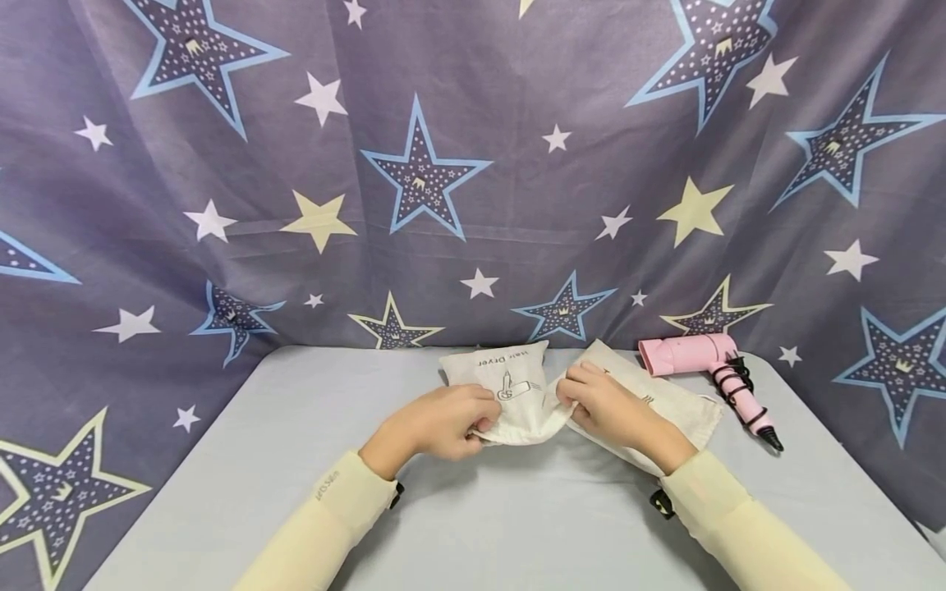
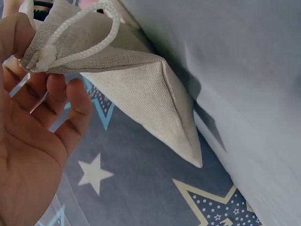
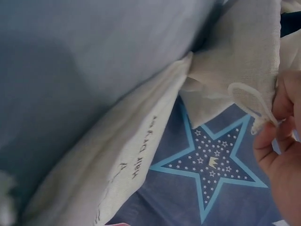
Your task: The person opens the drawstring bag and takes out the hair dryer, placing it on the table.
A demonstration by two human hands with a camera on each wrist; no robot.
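Observation:
A cream cloth drawstring bag [image 1: 528, 392] printed "Hair Dryer" with a small dryer drawing lies between the two hands, its mouth edge toward me. My left hand [image 1: 447, 420] pinches the left corner of that edge, beside a white cord loop [image 2: 87, 35]. At the opposite corner, my right hand [image 1: 615, 408] pinches the cloth by another cord loop [image 3: 251, 96]. Whether anything is inside the bag cannot be seen. Partly under my right forearm rests a second cream bag [image 1: 676, 406], with printing that shows in the right wrist view.
A pink hair dryer [image 1: 683, 355], black cord [image 1: 727, 386] wound round its handle, lies at the table's back right. The table [image 1: 473, 517] has a pale grey cover. Behind it hangs a dark star-patterned curtain [image 1: 473, 164].

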